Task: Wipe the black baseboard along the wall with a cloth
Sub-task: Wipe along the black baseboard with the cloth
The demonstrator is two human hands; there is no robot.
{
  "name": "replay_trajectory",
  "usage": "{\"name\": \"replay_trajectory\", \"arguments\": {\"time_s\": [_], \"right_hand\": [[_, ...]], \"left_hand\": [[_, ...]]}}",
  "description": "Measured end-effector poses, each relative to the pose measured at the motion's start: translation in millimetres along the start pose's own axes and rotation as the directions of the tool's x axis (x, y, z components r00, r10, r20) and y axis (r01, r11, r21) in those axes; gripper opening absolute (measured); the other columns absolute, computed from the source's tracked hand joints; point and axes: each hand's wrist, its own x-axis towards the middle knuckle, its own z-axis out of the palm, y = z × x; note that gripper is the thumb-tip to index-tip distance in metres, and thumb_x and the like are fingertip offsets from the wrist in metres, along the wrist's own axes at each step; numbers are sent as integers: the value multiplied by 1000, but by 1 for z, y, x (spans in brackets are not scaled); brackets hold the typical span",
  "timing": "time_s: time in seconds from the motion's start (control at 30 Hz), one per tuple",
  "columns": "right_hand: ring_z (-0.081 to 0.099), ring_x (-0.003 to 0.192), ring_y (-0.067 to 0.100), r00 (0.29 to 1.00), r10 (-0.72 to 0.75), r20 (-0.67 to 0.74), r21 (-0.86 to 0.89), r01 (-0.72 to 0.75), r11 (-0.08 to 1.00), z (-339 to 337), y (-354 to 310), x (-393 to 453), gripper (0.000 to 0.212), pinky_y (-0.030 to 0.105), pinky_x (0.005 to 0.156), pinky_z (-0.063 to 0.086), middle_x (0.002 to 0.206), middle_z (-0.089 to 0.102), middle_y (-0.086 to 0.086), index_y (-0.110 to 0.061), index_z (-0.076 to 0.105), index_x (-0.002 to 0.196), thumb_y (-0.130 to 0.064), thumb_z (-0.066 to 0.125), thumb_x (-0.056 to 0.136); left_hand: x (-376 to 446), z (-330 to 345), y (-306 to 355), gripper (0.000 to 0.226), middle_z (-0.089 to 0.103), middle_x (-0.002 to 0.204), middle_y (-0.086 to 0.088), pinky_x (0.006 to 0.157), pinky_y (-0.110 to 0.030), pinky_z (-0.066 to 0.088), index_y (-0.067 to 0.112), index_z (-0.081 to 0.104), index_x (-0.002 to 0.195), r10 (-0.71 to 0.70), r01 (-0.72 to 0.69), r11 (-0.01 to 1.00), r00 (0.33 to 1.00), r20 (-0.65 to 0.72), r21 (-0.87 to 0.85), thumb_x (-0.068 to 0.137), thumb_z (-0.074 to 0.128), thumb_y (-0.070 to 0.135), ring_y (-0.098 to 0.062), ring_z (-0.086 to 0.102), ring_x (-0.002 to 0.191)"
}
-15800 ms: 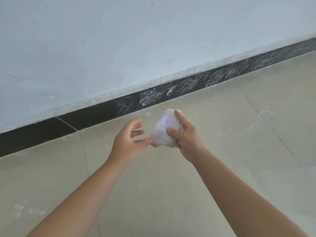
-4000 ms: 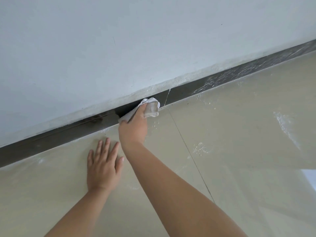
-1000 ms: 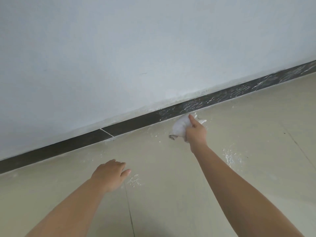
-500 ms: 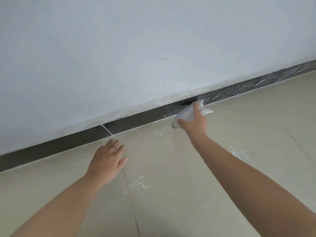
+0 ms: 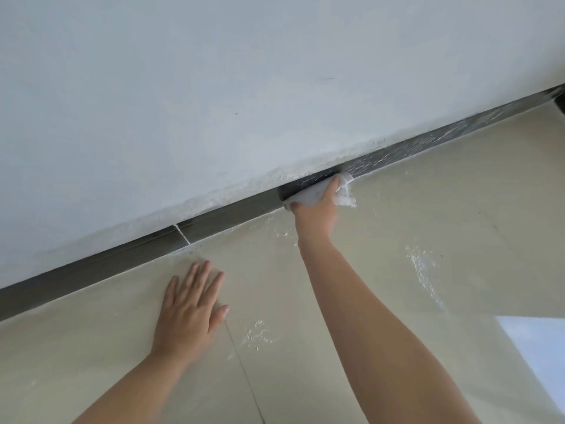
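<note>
Cloth [image 5: 312,195] in right grip [image 5: 318,215] presses baseboard [image 5: 232,214]; left grip [image 5: 189,310] released on floor [image 5: 397,209].

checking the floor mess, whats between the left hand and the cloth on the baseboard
Head view: bare tile floor, with white crumbs near the baseboard, separates the flat left hand from the cloth.

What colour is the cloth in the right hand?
White, seen in the head view: the cloth is pressed on the black baseboard by the right hand.

We see a soft white cloth [image 5: 308,195], a smooth dark baseboard [image 5: 232,214] streaked white at the far end, a rough painted wall [image 5: 244,87], and a floor [image 5: 428,209] of shiny tiles, maybe dusty.
</note>
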Motion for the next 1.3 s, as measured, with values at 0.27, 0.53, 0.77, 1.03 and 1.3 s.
{"name": "replay_trajectory", "arguments": {"time_s": [0.27, 0.53, 0.77, 1.03, 1.3], "right_hand": [[50, 79, 15, 995, -93, -46, 112, 97, 989, 25, 4, -28, 89, 22, 69, 39, 80, 42, -15, -40, 1, 144, -8, 58, 84], [46, 62, 11, 997, 6, -71, -107, -13, 994, -12, -8, 29, 91, 21, 52, 38, 70, 43, -8, -22, -5, 147, 2, 53, 81], [44, 57, 12, 992, 20, 124, -62, -12, 998, 29, 7, -18, 92, 20, 45, 33, 65, 39, -6, -24, -4, 146, -7, 58, 81], [47, 64, 14, 998, -45, -51, 7, 45, 999, -9, -2, 21, 91, 22, 60, 37, 72, 45, -7, -25, -4, 147, -3, 56, 82], [40, 54, -1, 992, 25, 121, 67, -34, 997, 37, 21, -16, 89, 12, 44, 31, 65, 38, -13, -30, -4, 146, -11, 58, 85]], "left_hand": [[3, 3, -2, 74, 57, 123, -19, 96, -42, 23, 5, 63, 111, -23, 22, 999, 999, -41, -35, 95, 4, 46, -30, 40, 121], [7, 10, -3, 74, 56, 125, -19, 98, -43, 21, 6, 60, 115, -19, 23, 999, 996, -89, 46, 94, 3, 48, -40, 54, 113], [7, 10, 0, 69, 56, 125, -20, 98, -43, 21, 8, 54, 118, -17, 21, 999, 991, -135, 29, 94, 4, 48, -26, 32, 121], [6, 9, 1, 75, 56, 124, -21, 97, -44, 22, 3, 61, 112, -35, 42, 998, 989, -141, 49, 94, 4, 49, -42, 53, 112], [6, 6, 2, 75, 56, 124, -20, 99, -42, 21, 4, 61, 113, -41, 46, 998, 995, -92, 48, 94, 4, 49, -40, 53, 113]]}}
